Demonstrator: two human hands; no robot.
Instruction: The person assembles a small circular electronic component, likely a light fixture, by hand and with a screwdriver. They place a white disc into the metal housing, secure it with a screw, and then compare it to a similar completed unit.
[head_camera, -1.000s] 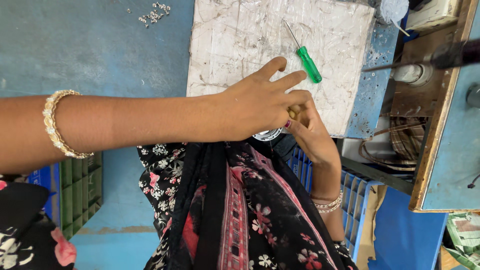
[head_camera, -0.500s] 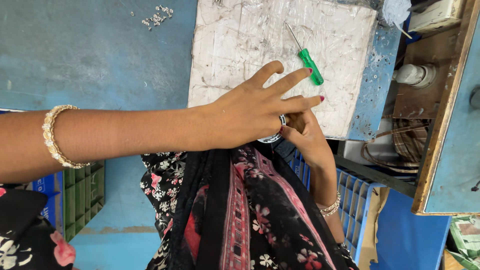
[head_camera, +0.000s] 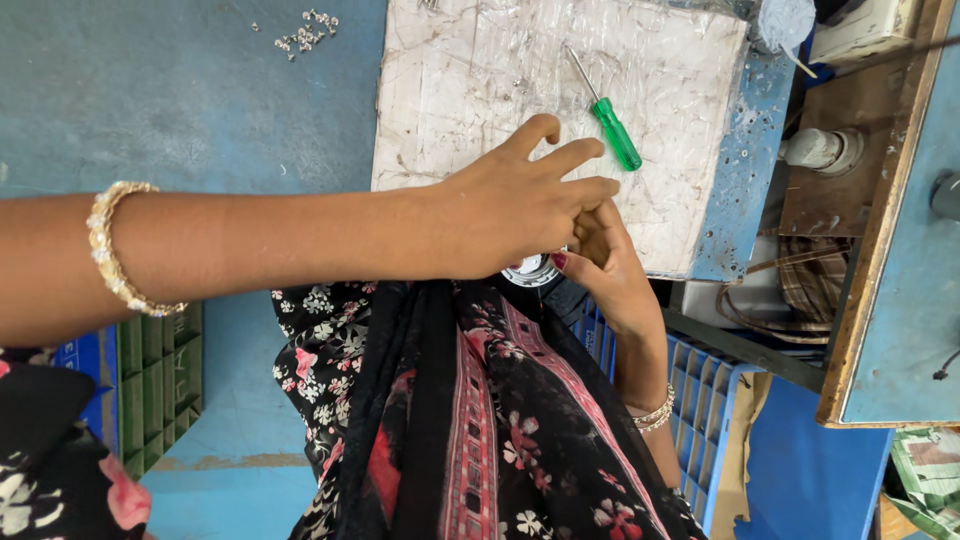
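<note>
My left hand (head_camera: 515, 205) reaches in from the left, a beaded bracelet (head_camera: 112, 250) on its forearm, and its fingers spread over my right hand. From below, my right hand (head_camera: 605, 270) comes up with bangles on the wrist. Its thumb presses on a small round silver metal part (head_camera: 530, 270) at the near edge of a scratched white board (head_camera: 470, 90). Most of the part is hidden under my left palm, so I cannot tell if the left hand grips it. A green-handled screwdriver (head_camera: 612, 128) lies on the board just beyond my fingers.
Several small metal bits (head_camera: 305, 30) lie scattered on the blue table at the far left. A blue slatted crate (head_camera: 710, 400) stands to the lower right, a green crate (head_camera: 160, 370) to the lower left. A wooden-edged shelf (head_camera: 880, 230) with a grey fitting (head_camera: 820, 150) is on the right.
My left fingers have lifted and spread further over the right hand. Both hands stay at the board's near edge around the round part. The screwdriver has not moved.
</note>
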